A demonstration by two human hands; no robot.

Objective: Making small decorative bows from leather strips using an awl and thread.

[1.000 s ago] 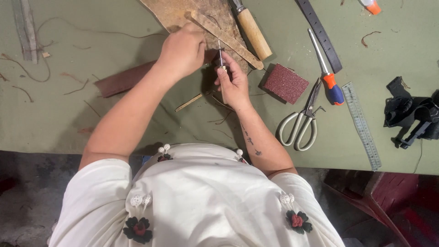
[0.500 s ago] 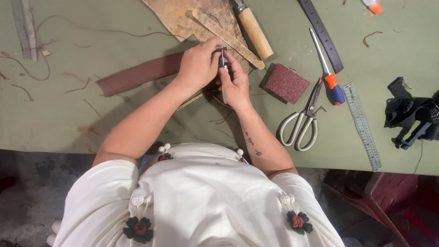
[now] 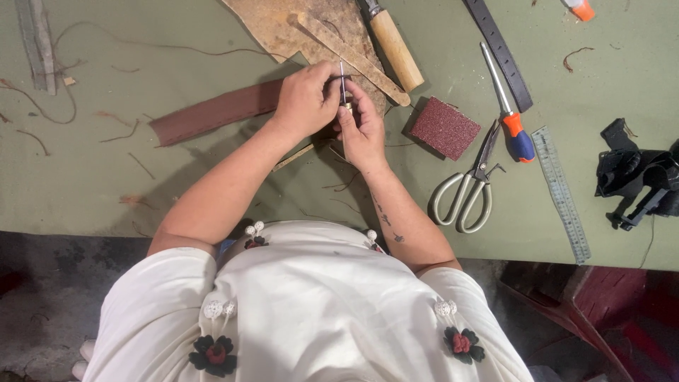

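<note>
My left hand (image 3: 305,99) and my right hand (image 3: 361,126) meet over the green table (image 3: 212,191). Both pinch a thin metal tool (image 3: 342,83) that stands upright between the fingers, with a small brass part at its base. A brown leather strip (image 3: 212,113) lies flat on the table and runs left from under my left hand. A tan leather scrap (image 3: 297,28) lies just beyond the hands.
A wooden-handled tool (image 3: 393,48), a red-brown sanding block (image 3: 444,127), scissors (image 3: 472,184), an orange-and-blue screwdriver (image 3: 511,120), a metal ruler (image 3: 562,191), a dark strap (image 3: 503,51) and a black device (image 3: 636,177) lie to the right. Thin leather trimmings are scattered at left.
My left hand has come down and right from the tan scrap to join my right hand on the thin tool. The brown strip now shows more fully at left.
</note>
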